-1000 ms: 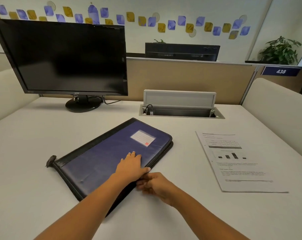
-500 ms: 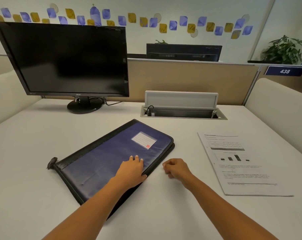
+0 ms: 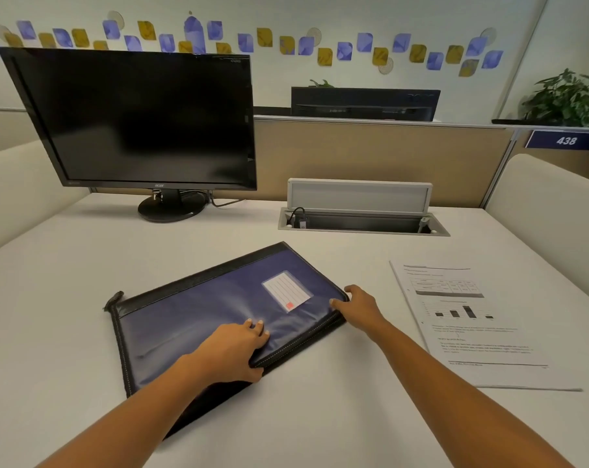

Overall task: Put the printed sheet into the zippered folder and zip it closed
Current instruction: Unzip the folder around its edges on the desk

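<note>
Folder [image 3: 202, 315] flat on counter [image 3: 83, 265]; left grip [image 3: 232, 349] clasps its near edge, right grip [image 3: 357, 309] pinches far corner (sheet [image 3: 472, 325] lies beside, apart).

A blue sign [image 3: 566, 140] reads 438, and the monitor [image 3: 144, 119] bezel bears the brand acer.
</note>
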Demonstrator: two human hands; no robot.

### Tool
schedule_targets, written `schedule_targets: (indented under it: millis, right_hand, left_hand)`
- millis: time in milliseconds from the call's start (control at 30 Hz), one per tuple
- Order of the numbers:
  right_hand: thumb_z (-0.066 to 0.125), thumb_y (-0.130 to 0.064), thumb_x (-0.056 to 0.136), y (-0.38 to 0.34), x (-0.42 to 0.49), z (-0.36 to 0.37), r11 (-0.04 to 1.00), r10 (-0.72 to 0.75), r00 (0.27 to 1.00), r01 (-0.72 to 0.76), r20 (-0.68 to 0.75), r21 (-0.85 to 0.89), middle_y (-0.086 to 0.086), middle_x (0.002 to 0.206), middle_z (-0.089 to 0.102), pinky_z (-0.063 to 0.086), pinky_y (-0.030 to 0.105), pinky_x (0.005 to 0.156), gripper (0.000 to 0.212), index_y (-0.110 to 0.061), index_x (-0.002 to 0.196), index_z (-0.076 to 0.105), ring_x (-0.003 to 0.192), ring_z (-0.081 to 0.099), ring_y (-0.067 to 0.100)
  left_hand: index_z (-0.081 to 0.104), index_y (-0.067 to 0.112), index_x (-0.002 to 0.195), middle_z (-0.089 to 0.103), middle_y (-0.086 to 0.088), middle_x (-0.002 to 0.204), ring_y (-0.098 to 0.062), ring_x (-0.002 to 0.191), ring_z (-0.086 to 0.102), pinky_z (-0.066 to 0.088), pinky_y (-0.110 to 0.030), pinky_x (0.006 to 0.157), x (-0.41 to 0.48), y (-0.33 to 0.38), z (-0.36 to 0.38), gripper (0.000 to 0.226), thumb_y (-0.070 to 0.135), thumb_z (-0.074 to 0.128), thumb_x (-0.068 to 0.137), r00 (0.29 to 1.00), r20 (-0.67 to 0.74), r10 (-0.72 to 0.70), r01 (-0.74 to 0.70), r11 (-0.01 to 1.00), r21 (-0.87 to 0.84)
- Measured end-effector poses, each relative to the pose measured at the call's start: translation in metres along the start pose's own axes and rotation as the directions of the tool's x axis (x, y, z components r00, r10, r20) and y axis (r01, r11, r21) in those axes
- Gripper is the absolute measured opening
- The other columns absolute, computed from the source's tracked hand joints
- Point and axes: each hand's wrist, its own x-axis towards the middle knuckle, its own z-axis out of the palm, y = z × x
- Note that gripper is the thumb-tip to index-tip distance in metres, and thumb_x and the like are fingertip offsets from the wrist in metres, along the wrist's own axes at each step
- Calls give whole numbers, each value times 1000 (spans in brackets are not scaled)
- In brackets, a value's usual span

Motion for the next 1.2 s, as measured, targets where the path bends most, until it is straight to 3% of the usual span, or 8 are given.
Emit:
schedule_targets:
  millis: [167,400,600,700,833,933,1067,1200]
  right_hand:
    - [62,-26,85,-1,1,7,994,23,1000,-24,-16,-103,17,129,54,42,35,96,52,-1,127,45,117,51,30]
    - [74,-17,75,11,-17,-6,952,200,937,-255,286,170,9,72,59,48,20,53,21,-5,75,57,59,54,15]
    - [74,-14,73,16,-44,-8,936,247,820,-340,515,91,15,87,64,53,28,79,19,-6,69,57,77,62,22]
    - [75,-15,73,17,-56,-4,938,228,815,-330,532,104,15,86,67,54,28,79,20,-7,71,56,73,64,21]
    - [75,-27,74,19,-70,4,964,196,808,-262,555,41,-3,54,68,51,15,51,24,-13,69,56,49,63,7]
    - [74,-33,73,23,-74,5,971,155,823,-228,547,68,0,68,69,50,14,52,26,-14,72,57,52,64,6]
    - [73,-32,75,30,-72,1,953,99,856,-229,508,200,5,70,70,52,18,54,25,-13,68,58,61,68,12]
    - [66,-18,83,39,-61,-2,885,116,939,-246,324,395,7,71,70,53,19,54,14,-8,74,63,62,68,13]
  left_hand:
    - [23,16,145,17,-7,155,-21,140,24,34,-33,105,-14,-16,-1,71,40,52,85,993,83,80,-80,997,-6]
    - [23,26,145,8,12,154,-4,142,5,15,-23,114,-35,-45,11,73,35,57,81,993,38,110,-102,978,-181]
    - [27,32,143,2,28,145,5,140,3,1,-20,114,-47,-63,17,74,24,55,75,996,4,87,-83,957,-277]
    - [22,30,145,1,28,146,4,140,3,0,-23,114,-44,-59,19,74,36,57,80,999,-16,46,-49,951,-304]
    - [10,30,147,1,19,153,-3,142,-3,-3,-36,116,-30,-36,20,79,62,46,84,999,0,-35,34,950,-309]
    - [10,30,147,2,12,156,-9,144,-2,-2,-41,116,-9,-9,17,81,71,30,81,996,9,-84,83,953,-291]
    - [17,23,147,10,4,157,-20,144,6,8,-47,116,21,27,12,72,63,32,88,966,-44,-254,229,925,-305]
    - [22,20,145,16,0,156,-22,144,10,13,-49,115,43,52,2,69,58,36,90,939,-74,-337,294,893,-339]
